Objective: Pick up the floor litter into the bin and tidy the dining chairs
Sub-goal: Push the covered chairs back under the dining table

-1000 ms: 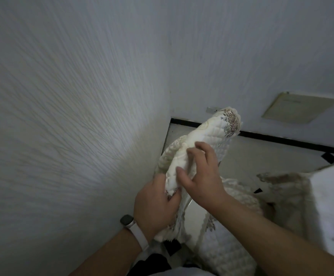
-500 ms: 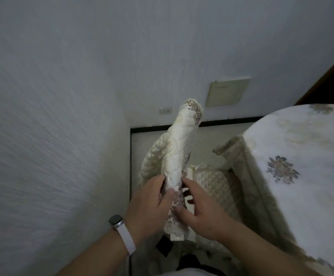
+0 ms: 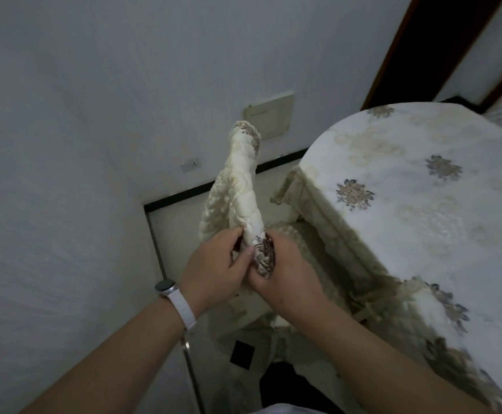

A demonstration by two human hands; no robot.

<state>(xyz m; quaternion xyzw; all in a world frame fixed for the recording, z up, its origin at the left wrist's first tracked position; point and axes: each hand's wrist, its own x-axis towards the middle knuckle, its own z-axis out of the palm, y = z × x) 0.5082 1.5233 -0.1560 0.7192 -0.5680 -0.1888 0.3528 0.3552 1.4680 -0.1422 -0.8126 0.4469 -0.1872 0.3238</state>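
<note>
Both hands met on the near end of the dining chair's backrest, which stood in the room corner, close to the left wall and just beside the table. The backrest wore a cream quilted cover with brown floral embroidery at each end.

The left hand gripped the cover from the left, its thumb laid across the fabric. The right hand gripped from the right, fingers curled round the embroidered end. The two hands touched each other at the thumbs.

The chair's quilted seat cushion lay below the hands, partly tucked under the overhang of the tablecloth, cream with matching floral motifs.

A watch on a white strap sat on the left wrist.

On the far wall were a beige panel and a socket, above a black skirting strip. A dark door frame stood at upper right. A small black square lay on the floor; what it was could not be told.
</note>
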